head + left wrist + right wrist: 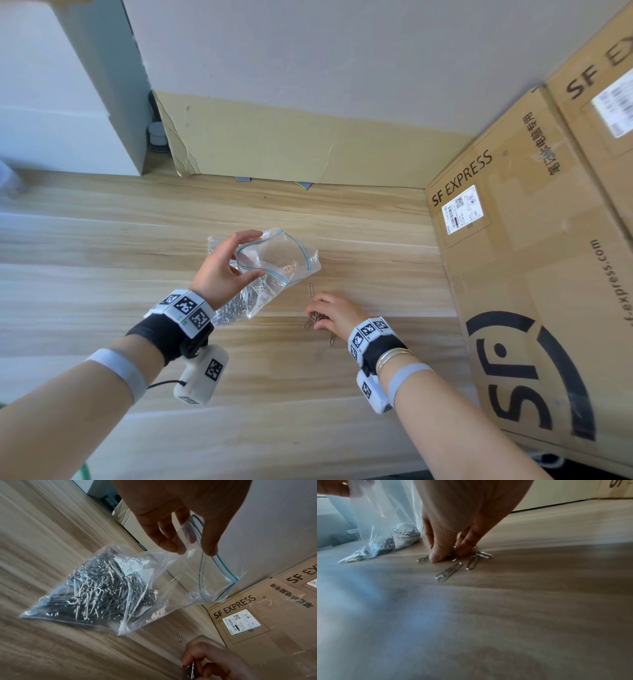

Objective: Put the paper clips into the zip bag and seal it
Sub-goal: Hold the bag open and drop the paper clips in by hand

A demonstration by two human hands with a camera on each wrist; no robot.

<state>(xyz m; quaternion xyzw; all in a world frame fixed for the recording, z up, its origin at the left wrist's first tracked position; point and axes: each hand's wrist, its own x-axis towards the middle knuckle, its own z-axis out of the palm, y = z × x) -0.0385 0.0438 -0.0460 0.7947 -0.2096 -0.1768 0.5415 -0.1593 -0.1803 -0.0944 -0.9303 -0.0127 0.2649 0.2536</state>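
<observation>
— What surrounds the work?

— Pale wood-grain desk [102, 240], with a cardboard box [534, 274] printed "SF EXPRESS" standing along its right side and a plain wall behind.

— Where is the zip bag?

— The left hand [222, 270] holds the clear zip bag [154, 585] by its blue-striped mouth, thumb and fingers [164, 539] pinching the rim so the mouth gapes. The bag's lower end sags onto the desk, heavy with a tangled heap of silver paper clips [96, 596]; single clips in that heap are hard to tell apart.

— And the right hand?

— The right hand [337, 313] is down on the desk just right of the bag, thumb and fingers [436, 555] pinching a small bunch of loose clips [453, 554]. How many it grips is hidden by the fingers. A few stray clips [448, 572] lie flat beside it.
</observation>
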